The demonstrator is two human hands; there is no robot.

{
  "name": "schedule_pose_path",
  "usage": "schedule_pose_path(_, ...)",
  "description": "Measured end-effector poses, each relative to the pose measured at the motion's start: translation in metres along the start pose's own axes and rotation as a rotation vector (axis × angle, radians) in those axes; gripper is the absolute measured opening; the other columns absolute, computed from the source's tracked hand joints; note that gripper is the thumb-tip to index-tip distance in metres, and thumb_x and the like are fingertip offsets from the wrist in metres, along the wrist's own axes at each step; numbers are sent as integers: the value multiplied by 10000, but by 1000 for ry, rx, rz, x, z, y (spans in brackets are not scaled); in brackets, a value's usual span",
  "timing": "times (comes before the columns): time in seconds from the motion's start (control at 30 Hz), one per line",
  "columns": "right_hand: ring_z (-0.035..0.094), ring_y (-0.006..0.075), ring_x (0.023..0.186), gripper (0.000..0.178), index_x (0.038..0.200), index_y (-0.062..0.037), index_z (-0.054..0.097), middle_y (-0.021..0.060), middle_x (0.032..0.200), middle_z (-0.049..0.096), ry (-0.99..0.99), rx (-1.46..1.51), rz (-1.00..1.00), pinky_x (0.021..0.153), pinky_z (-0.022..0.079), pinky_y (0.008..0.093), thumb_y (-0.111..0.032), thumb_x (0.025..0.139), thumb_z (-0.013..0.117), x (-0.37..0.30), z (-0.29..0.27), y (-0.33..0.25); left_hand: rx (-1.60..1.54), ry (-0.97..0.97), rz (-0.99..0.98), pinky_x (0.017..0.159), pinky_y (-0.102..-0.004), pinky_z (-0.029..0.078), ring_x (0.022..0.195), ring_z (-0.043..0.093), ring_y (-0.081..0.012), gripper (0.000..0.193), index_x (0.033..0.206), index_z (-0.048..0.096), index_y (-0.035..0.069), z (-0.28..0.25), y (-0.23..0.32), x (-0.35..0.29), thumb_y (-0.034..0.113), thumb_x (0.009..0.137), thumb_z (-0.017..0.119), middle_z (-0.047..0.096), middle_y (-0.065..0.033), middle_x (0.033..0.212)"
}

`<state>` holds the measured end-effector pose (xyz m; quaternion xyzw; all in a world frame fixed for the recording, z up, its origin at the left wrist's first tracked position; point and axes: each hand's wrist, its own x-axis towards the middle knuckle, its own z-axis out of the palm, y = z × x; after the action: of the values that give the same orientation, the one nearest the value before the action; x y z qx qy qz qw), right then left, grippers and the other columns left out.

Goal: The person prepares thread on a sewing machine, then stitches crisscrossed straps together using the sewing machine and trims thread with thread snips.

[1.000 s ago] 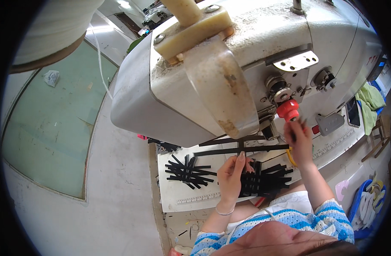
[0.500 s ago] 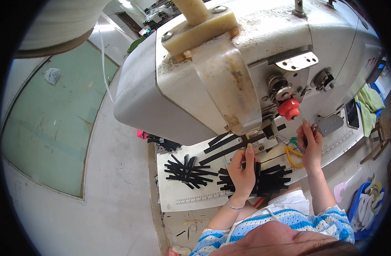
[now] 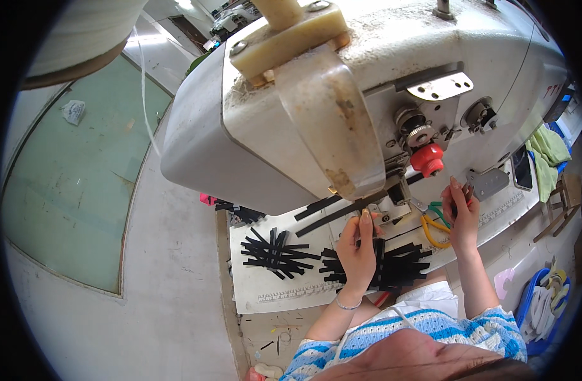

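My left hand [image 3: 357,251] is closed in a pinch, thumb and fingertips at a black strip [image 3: 332,219] that runs beneath the head of a sewing machine [image 3: 265,146]. Closed near the machine's right side, my right hand [image 3: 463,213] holds a small dark object with a bit of red, mostly hidden by the fingers. Between the hands lie scissors with yellow and green handles [image 3: 430,232]. Below and beside my left hand a pile of black strips [image 3: 405,267] covers the table edge. Another crossed pile of black strips [image 3: 275,254] lies farther left.
The white machine table [image 3: 253,301] carries a printed ruler scale along its front. A phone [image 3: 522,168] lies at the right, by a green cloth [image 3: 548,149]. A blue basket [image 3: 526,311] with pale pieces stands on the floor. A large thread cone [image 3: 81,38] hangs at upper left.
The black strips at the machine have shifted up and right, and a longer piece shows beyond the needle area. My left hand has moved slightly up with them; my right hand stays almost still.
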<state>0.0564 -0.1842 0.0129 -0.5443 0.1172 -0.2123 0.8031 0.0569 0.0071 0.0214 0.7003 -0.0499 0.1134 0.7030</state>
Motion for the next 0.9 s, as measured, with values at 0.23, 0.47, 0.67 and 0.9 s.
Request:
schedule_pose_path(0.23,286,21,445,328,722,-36,561,-50,531,399,2,-18,8,419,173,207,-301,913,537,-1,-4,0,-51,-32,-53,611,-196,402,630,530,-68,320,904,600,-20,2,11,10,261,960,458,537,-6,669)
schedule_pose_path(0.47,282,21,445,320,721,-43,559,-53,531,397,36,-21,16,419,171,208,-301,910,543,-2,-6,1,-86,-40,-64,620,-194,427,652,552,-66,299,952,616,-20,-2,14,10,243,953,475,582,-12,697)
schedule_pose_path(0.67,282,22,450,313,708,-52,546,-51,545,401,26,-16,8,420,163,210,-284,918,534,-5,-12,-1,-94,-51,-119,606,-198,422,630,562,-80,306,925,632,-24,-8,11,4,248,944,493,590,-19,684)
schedule_pose_path(0.9,284,24,453,291,729,-60,537,-47,542,401,54,0,23,423,170,207,-281,918,536,-5,-16,2,-109,-42,-104,612,-205,430,625,559,-84,304,884,622,-20,-7,10,16,251,942,497,599,-24,685)
